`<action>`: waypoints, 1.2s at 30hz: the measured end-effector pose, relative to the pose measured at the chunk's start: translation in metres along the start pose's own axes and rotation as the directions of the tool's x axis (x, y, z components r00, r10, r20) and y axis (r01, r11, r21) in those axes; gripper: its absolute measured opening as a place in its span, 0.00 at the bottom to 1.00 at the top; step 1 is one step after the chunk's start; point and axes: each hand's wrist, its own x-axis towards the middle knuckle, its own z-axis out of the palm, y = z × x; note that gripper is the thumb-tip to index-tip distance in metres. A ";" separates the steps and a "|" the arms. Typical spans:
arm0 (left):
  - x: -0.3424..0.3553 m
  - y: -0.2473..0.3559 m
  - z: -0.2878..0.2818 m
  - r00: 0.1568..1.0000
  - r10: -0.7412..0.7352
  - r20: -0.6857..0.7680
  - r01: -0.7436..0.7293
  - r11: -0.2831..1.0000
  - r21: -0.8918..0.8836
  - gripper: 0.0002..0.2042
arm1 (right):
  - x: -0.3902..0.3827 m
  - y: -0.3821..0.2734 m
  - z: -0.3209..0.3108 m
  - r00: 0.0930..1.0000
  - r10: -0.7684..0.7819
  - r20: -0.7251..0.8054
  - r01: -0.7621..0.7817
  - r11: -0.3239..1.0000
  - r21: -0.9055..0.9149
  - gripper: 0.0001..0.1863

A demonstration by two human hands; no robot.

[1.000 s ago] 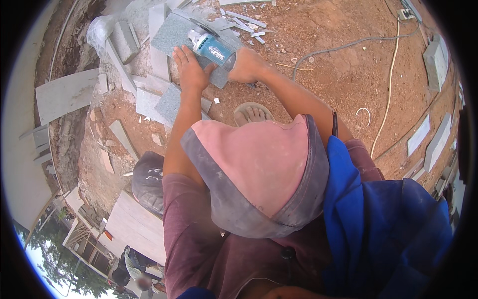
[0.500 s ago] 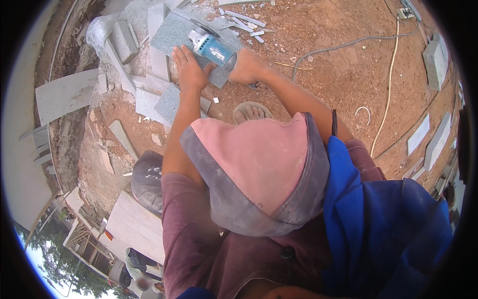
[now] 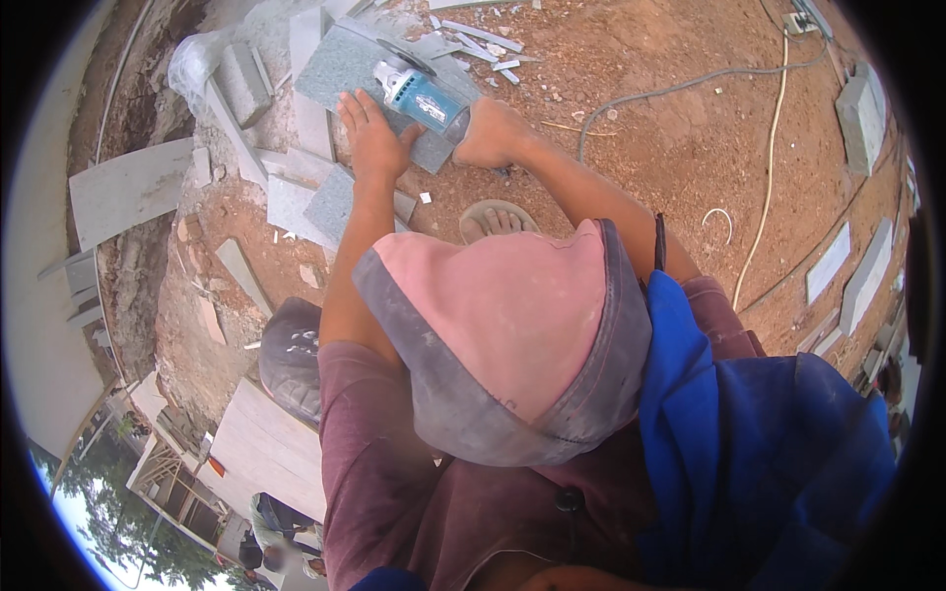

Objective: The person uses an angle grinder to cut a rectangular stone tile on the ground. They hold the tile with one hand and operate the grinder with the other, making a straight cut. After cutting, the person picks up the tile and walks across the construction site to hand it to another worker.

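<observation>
My right hand (image 3: 491, 134) is closed around the rear of a teal angle grinder (image 3: 428, 102). The tool lies across a grey stone tile (image 3: 337, 65), its disc toward the far edge; I cannot tell whether the disc is cutting into the stone. My left hand (image 3: 378, 140) rests on the same tile with its fingers stretched out, just left of the grinder. The thumb points toward the grinder's body. More cut grey tiles (image 3: 296, 205) lie on the ground below my left wrist.
Narrow stone offcuts (image 3: 481, 37) are scattered beyond the grinder. A grey cable (image 3: 680, 79) and a pale cord (image 3: 771, 187) run over the reddish soil at right. Concrete blocks (image 3: 860, 123) stand at the far right. My sandaled foot (image 3: 498, 219) is close behind the tile.
Hands, grinder and tile hold nearly the same positions. The whole view has shifted only very slightly. At lower left, another person's head has moved a little.
</observation>
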 end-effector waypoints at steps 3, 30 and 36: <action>0.000 -0.001 0.001 1.000 0.009 -0.006 -0.009 1.000 0.005 0.58 | -0.001 0.002 0.001 1.000 -0.001 -0.003 0.001 1.000 0.005 0.24; -0.001 0.000 0.001 1.000 0.014 -0.006 -0.014 1.000 0.007 0.58 | -0.011 0.004 -0.003 1.000 0.004 -0.007 -0.004 1.000 0.007 0.22; 0.000 0.002 -0.002 1.000 -0.011 0.027 0.011 1.000 0.014 0.59 | -0.012 0.006 -0.002 1.000 -0.007 -0.008 0.007 1.000 0.001 0.23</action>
